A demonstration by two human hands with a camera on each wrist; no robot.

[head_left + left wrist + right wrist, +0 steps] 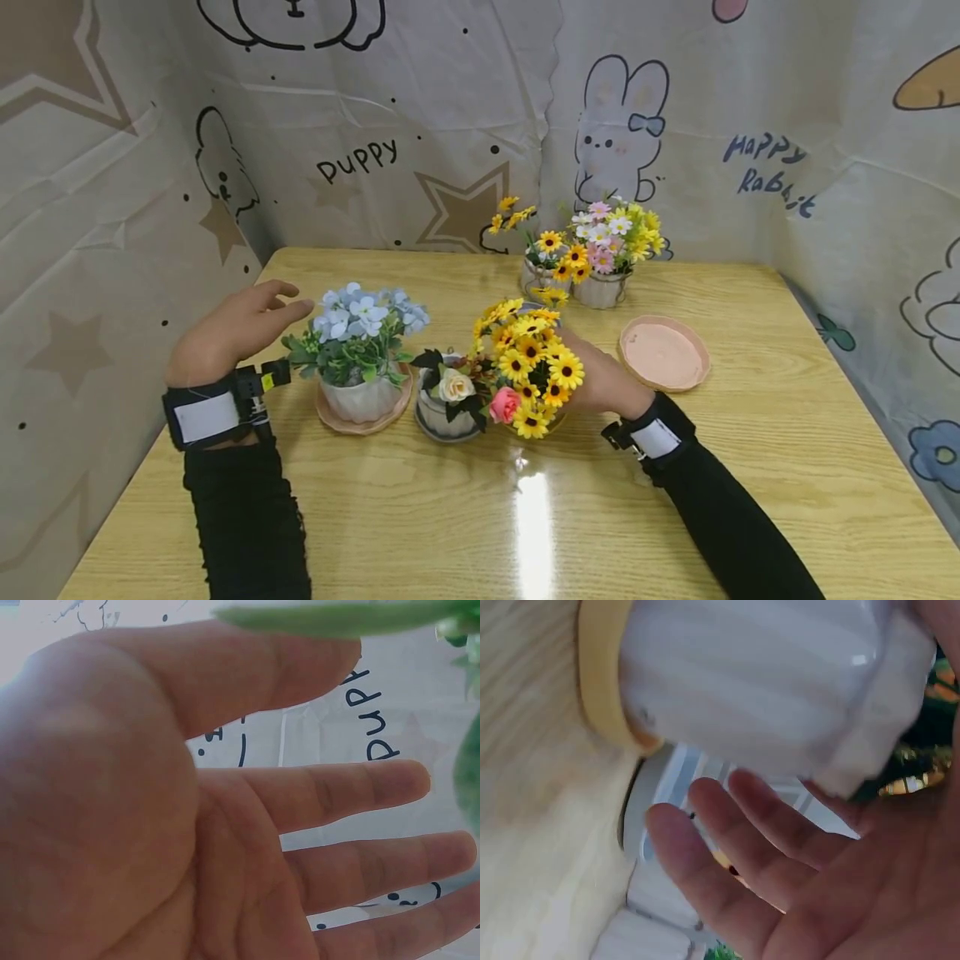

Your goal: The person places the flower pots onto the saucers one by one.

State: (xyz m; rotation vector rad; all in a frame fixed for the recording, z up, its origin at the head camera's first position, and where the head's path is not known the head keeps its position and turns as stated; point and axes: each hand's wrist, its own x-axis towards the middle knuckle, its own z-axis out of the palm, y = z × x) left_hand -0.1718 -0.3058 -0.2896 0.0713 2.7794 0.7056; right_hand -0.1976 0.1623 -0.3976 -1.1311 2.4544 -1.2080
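Observation:
My left hand (pixel 228 329), fingers straight and apart, is left of a white pot (pixel 362 402) of blue flowers (pixel 367 312) on a pink saucer (pixel 326 417). In the left wrist view its palm (pixel 232 847) holds nothing. My right hand (pixel 596 375) is at the right side of the yellow sunflowers (pixel 528 358), which partly hide it. In the right wrist view, a white ribbed pot (pixel 742 682) stands in a yellow saucer (pixel 600 675). The fingers (pixel 705 870) of that hand extend loosely beside the pot; its thumb is mostly out of view.
A small pot (pixel 444 415) of roses on a grey saucer stands between the blue flowers and sunflowers. Two pots stand at the back, one with orange-yellow flowers (pixel 550 242), one with pink and yellow flowers (pixel 603 237). A bare pink saucer (pixel 665 353) lies on the wooden table (pixel 750 467).

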